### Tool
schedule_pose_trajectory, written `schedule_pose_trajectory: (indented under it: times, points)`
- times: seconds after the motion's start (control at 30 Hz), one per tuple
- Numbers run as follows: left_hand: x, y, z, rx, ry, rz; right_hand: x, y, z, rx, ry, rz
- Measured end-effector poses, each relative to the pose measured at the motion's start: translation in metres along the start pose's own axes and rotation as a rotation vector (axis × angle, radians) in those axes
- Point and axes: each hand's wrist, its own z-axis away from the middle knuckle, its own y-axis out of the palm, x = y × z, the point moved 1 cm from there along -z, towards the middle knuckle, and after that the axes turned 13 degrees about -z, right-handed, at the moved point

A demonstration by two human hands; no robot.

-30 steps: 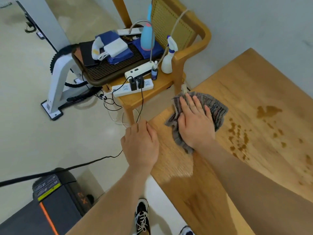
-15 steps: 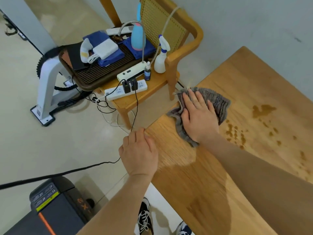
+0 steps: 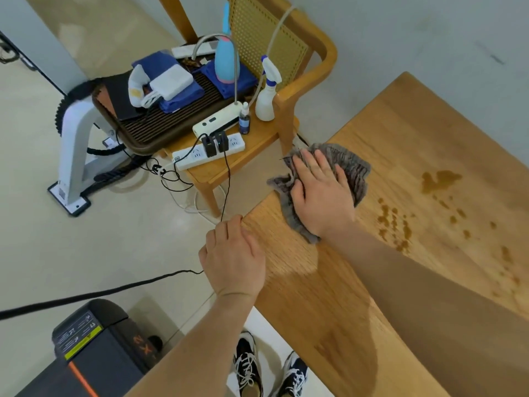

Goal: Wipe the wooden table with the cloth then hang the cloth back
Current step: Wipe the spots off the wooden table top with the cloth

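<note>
Pale floor tiles fill the left of the frame, and a wooden desk [image 3: 429, 133] takes up the right half, its corner reaching toward the middle. The grey cloth [image 3: 352, 164] lies spread on the desk near that corner, at the centre of the frame, with one edge hanging over the desk's upper-left side. The right grip [image 3: 320, 202] lies flat on it, fingers straight and pressing down, not clenched round the fabric. The left grip [image 3: 234, 259] rests released on the desk's corner, below and left of the cloth, holding nothing.

A brown puddle [image 3: 438, 180] and scattered drops [image 3: 395, 222] sit to the right of the cloth, the nearest drops just beside it. The wiping step looks barely begun. The next move calls for a firm, flat sweep rightward across the drops and into the puddle. Hanging comes after; where the cloth hangs cannot be told.
</note>
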Motion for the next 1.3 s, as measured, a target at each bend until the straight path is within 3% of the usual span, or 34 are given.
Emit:
schedule_pose_trajectory:
  times: [0.07, 0.2, 0.4, 0.7, 0.9, 1.1, 1.17, 1.3]
  points:
    - [0.004, -0.001, 0.001, 0.009, 0.003, -0.006, 0.017, 0.006, 0.012, -0.025, 0.009, -0.013]
    - [0.003, -0.002, -0.003, -0.016, 0.018, -0.011, 0.037, 0.023, 0.089, 0.106, -0.197, -0.013]
    - [0.001, -0.001, 0.001, -0.028, 0.035, -0.011, -0.028, 0.013, 0.184, 0.206, -0.318, 0.005]
    - [0.002, -0.001, 0.002, -0.054, 0.034, -0.093, 0.034, 0.028, 0.111, 0.073, -0.182, -0.015]
    - [-0.004, -0.004, 0.007, -0.097, 0.086, -0.142, -0.037, 0.018, 0.195, -0.014, -0.045, -0.048]
    - [-0.06, 0.003, 0.044, -0.021, 0.46, -0.303, -0.087, 0.011, 0.254, -0.089, 0.228, -0.007]
    - [-0.081, 0.017, 0.067, 0.011, 0.441, -0.27, -0.065, 0.017, 0.237, -0.129, 0.301, -0.045]
    - [-0.079, 0.024, 0.068, -0.023, 0.382, -0.203, -0.027, 0.025, 0.193, -0.105, 0.139, -0.134]
